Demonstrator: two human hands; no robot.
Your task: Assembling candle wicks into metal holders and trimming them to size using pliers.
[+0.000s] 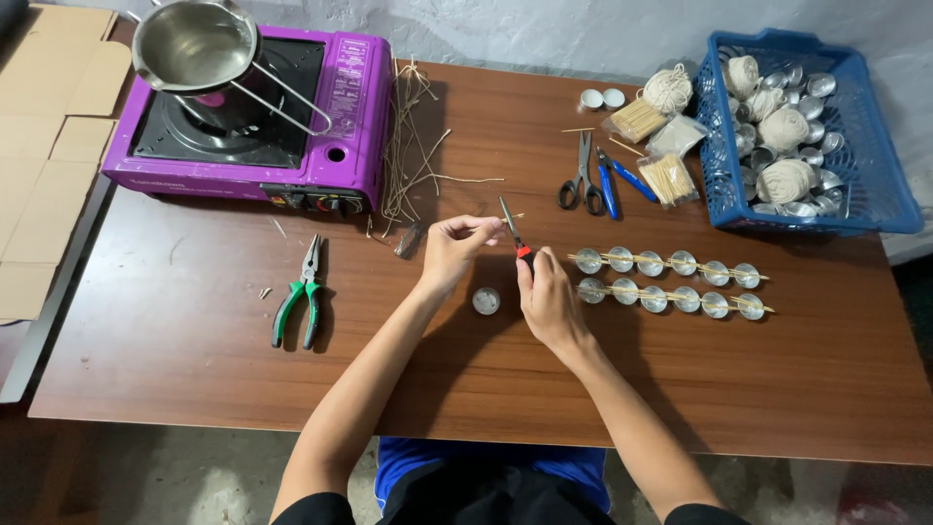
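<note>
My right hand (549, 301) grips small red-handled pliers (515, 236) whose tip points up and left. My left hand (455, 248) pinches a short pale wick piece (512, 216) right at the pliers' tip. A small round metal candle cup (486, 300) filled with white wax sits on the wooden table (194, 360) just below and between the two hands.
Two rows of metal cups (669, 279) with sticks laid across them lie to the right. Behind them are scissors (581, 180), blue pliers (614, 181), stick bundles (669, 179) and a blue basket (870, 185). A purple stove (345, 126) with a pot (194, 49), loose wicks (408, 146) and green pliers (301, 294) are on the left.
</note>
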